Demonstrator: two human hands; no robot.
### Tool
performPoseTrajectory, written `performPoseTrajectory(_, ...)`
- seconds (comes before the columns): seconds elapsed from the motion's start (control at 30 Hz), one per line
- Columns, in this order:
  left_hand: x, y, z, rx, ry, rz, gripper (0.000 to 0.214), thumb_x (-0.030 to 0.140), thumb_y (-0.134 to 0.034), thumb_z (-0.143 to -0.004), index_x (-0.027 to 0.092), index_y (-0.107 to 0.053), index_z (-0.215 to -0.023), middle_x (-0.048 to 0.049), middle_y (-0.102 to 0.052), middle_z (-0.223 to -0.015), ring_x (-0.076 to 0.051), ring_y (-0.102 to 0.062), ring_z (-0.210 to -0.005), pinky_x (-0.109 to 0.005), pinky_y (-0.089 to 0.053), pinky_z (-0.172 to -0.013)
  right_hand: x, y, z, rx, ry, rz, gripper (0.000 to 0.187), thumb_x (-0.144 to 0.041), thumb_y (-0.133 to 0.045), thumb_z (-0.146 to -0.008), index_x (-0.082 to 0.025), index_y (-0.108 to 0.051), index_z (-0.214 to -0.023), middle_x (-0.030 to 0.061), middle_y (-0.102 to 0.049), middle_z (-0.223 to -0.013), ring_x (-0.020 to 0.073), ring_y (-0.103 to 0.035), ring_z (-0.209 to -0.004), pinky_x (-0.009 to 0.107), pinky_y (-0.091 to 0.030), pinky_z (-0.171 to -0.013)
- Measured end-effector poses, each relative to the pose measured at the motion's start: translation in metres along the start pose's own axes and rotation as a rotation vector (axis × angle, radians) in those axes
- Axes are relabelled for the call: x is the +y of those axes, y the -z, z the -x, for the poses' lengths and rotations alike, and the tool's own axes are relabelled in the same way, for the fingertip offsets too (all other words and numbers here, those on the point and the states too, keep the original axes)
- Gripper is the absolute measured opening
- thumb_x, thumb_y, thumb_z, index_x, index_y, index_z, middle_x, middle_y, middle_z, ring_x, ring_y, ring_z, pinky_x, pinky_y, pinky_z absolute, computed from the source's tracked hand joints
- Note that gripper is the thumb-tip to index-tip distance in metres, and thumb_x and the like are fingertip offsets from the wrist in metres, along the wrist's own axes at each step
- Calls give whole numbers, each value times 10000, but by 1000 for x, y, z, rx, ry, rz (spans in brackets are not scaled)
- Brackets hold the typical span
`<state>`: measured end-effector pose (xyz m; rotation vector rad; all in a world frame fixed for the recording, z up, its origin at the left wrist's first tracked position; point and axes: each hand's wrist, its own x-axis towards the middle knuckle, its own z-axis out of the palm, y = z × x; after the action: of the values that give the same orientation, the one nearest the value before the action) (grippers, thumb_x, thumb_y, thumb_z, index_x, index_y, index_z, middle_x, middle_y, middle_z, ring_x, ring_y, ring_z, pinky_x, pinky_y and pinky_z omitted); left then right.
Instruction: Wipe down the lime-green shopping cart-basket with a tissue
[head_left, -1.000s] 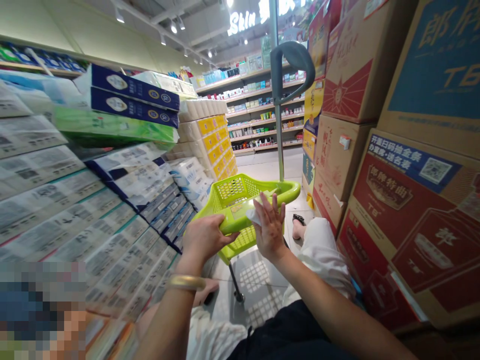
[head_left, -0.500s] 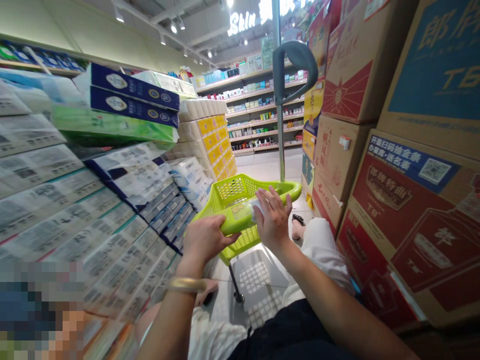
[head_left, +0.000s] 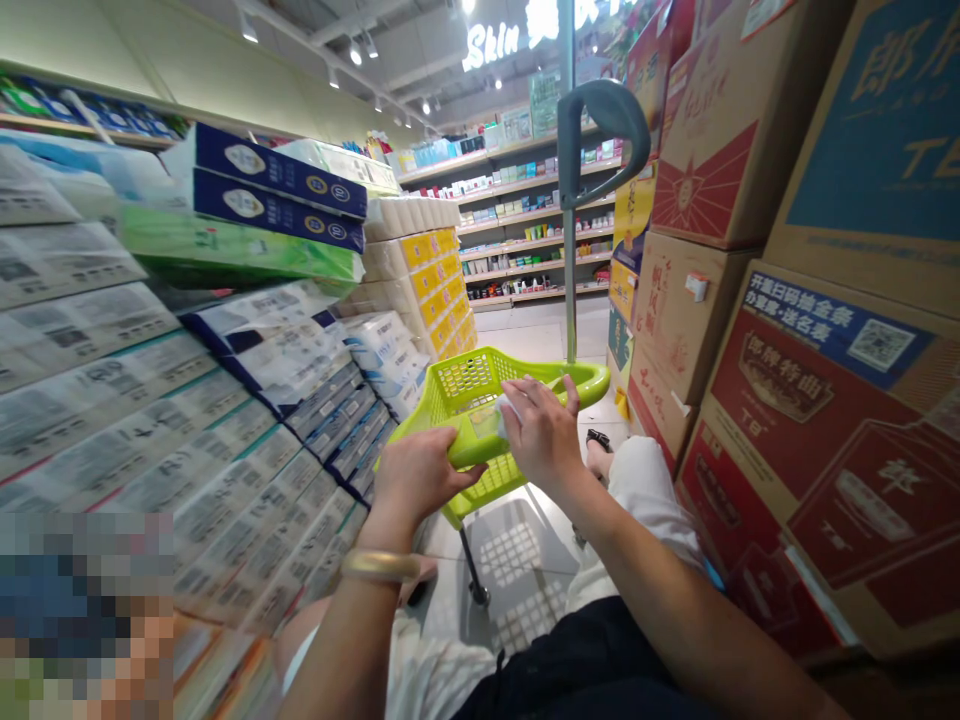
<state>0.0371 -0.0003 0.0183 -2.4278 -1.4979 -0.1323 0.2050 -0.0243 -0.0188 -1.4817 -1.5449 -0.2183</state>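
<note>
A lime-green shopping basket (head_left: 469, 378) with a lattice wall stands in front of me on a grey leg with a caster. My left hand (head_left: 420, 475) is closed round the left part of its thick near rim, thumb on the near side. On the same rim, farther right, my right hand (head_left: 544, 430) presses a crumpled white tissue (head_left: 504, 415) against the green plastic, partly hidden under the fingers. Between the hands lies a pale label (head_left: 485, 424) on the rim. A grey pole with a looped handle (head_left: 611, 140) rises behind the basket's right end.
Packed paper goods (head_left: 135, 400) are stacked along the left. Cardboard cartons (head_left: 817, 400) rise close on the right. Shelves of small products (head_left: 525, 215) stand across the aisle floor ahead. My legs in white trousers (head_left: 649, 500) flank the basket's base.
My right hand has slid a little left along the rim with the tissue. The left hand keeps its hold, and the whole view has shifted slightly.
</note>
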Motion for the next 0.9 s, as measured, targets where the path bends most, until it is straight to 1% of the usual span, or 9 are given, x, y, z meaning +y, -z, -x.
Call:
performPoseTrajectory(0.07, 0, 1, -1, -30, 3, 17, 491, 689, -565, -738, 219, -627, -868, -66, -720, -841, -262, -679, -797, -299, -377, -588, -5, 0, 1, -11, 3, -12, 295, -265, -448, -982, -230, -617, -1222, 54, -685, -1211, 227, -560, -1213, 480, -34, -1180)
performPoseTrajectory(0.2, -2, 2, -1, -25, -15, 64, 474, 604, -567, -766, 218, -597, -1039, -79, -730, -929, -271, -685, -848, -308, -407, -633, -24, -10, 12, -61, 159, -84, 291, -275, -444, -983, -246, -629, -1206, 29, -698, -1195, 203, -543, -1243, 460, 0, -1194)
performPoseTrajectory(0.27, -2, 2, 0, -17, -25, 76, 457, 568, -565, -775, 217, -587, -1067, -79, -728, -938, -270, -684, -850, -311, -413, -644, -27, -13, 14, -63, 190, -95, 276, -270, -455, -979, -254, -641, -1182, 17, -704, -1184, 195, -545, -1242, 462, 12, -1194)
performPoseTrajectory(0.43, -1, 3, 1, -37, -17, 76, 563, 731, -509, -741, 210, -604, -931, -84, -713, -840, -278, -670, -797, -314, -390, -610, -3, -5, 1, -9, 36, -30, 267, -279, -447, -982, -251, -645, -1159, 41, -696, -1198, 231, -548, -1232, 510, -44, -1172)
performPoseTrajectory(0.53, 1, 4, 1, -28, -29, 79, 582, 752, -462, -754, 212, -599, -923, -83, -708, -837, -274, -664, -797, -315, -378, -608, 11, 1, -6, 47, -70, 4, 279, -262, -457, -972, -227, -607, -1204, 69, -679, -1216, 237, -561, -1203, 521, -88, -1161)
performPoseTrajectory(0.63, 1, 6, 0, -36, -45, 101, 507, 669, -388, -834, 215, -588, -937, -76, -707, -861, -258, -661, -809, -313, -370, -617, 6, 1, -6, 50, -71, 3, 243, -233, -451, -962, -233, -624, -1132, 58, -674, -1200, 235, -552, -1201, 528, -72, -1163)
performPoseTrajectory(0.73, -1, 10, -1, -62, -31, 135, 414, 526, -294, -903, 225, -580, -901, -60, -702, -860, -235, -654, -821, -307, -368, -631, -10, -4, -1, -23, 28, -10, 215, -216, -463, -941, -246, -653, -1038, 49, -672, -1174, 230, -534, -1200, 529, -28, -1169)
performPoseTrajectory(0.83, -4, 14, -2, -91, -4, 198, 384, 434, -249, -912, 236, -571, -845, -38, -690, -832, -214, -640, -810, -295, -369, -636, -16, -5, -1, -86, 89, -18, 207, -217, -491, -921, -254, -671, -1017, 46, -656, -1192, 224, -526, -1191, 530, -3, -1168)
performPoseTrajectory(0.9, -6, 15, -3, -99, 1, 261, 382, 400, -233, -907, 241, -569, -819, -22, -682, -815, -197, -626, -790, -287, -375, -639, -10, -2, -6, -96, 58, -6, 220, -217, -487, -922, -251, -690, -1000, 50, -645, -1206, 227, -529, -1182, 540, -17, -1162)
